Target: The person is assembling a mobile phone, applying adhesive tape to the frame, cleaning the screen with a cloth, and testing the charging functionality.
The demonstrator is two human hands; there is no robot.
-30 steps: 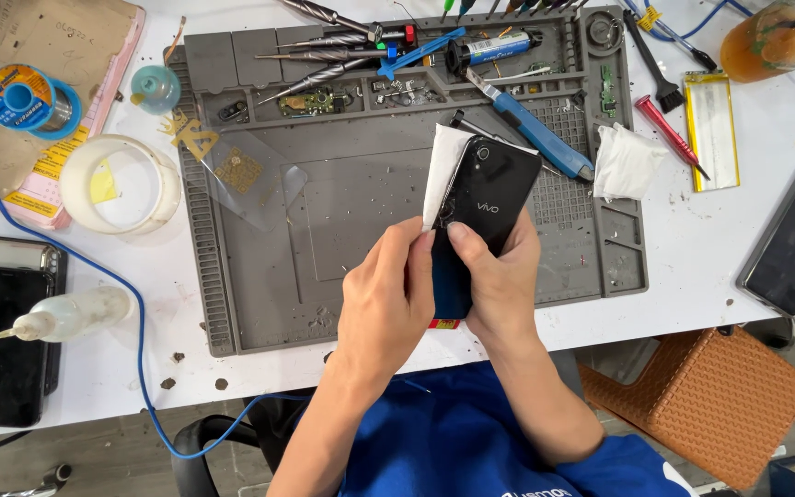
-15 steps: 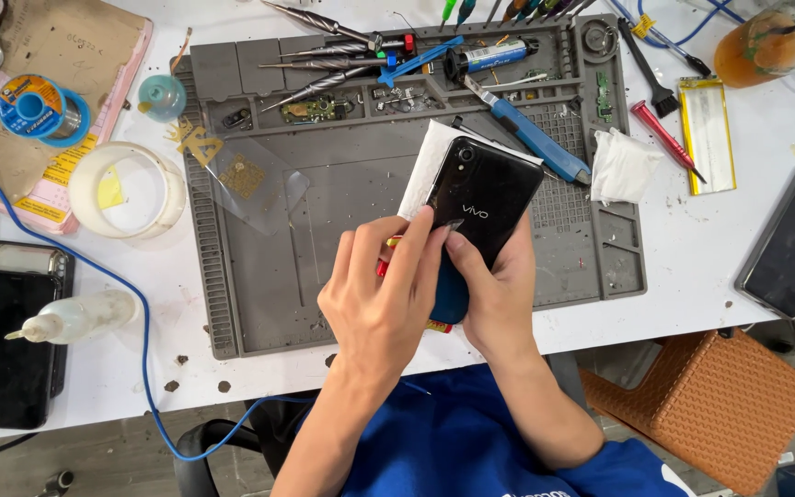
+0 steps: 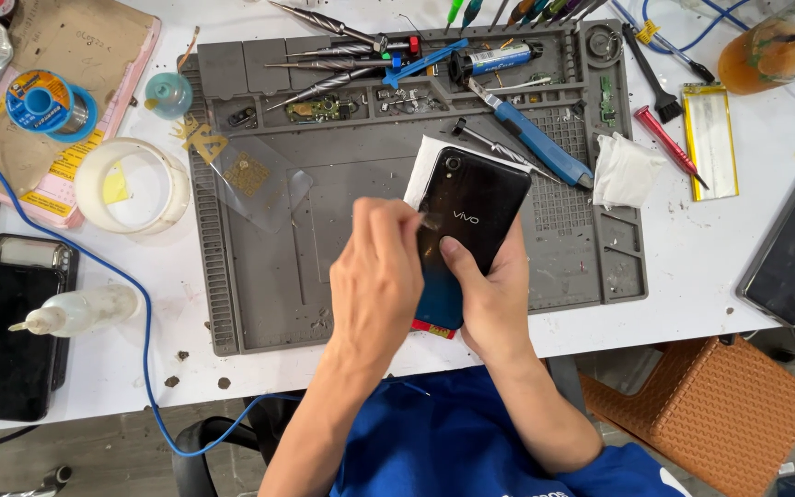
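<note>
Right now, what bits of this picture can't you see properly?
All in the head view:
- The phone's lower end: covered by the left hand and right hand.
- What the left fingertips pinch: too small to tell.
- The white sheet behind the phone: mostly hidden by it.
- The orange drink cup: cut off by the top edge.
- Small parts in the grey mat's top trays: too small to name.

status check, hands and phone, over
Left hand grips the black phone's left edge. Right hand holds it from below, thumb on back. Grey mat beneath.
</note>
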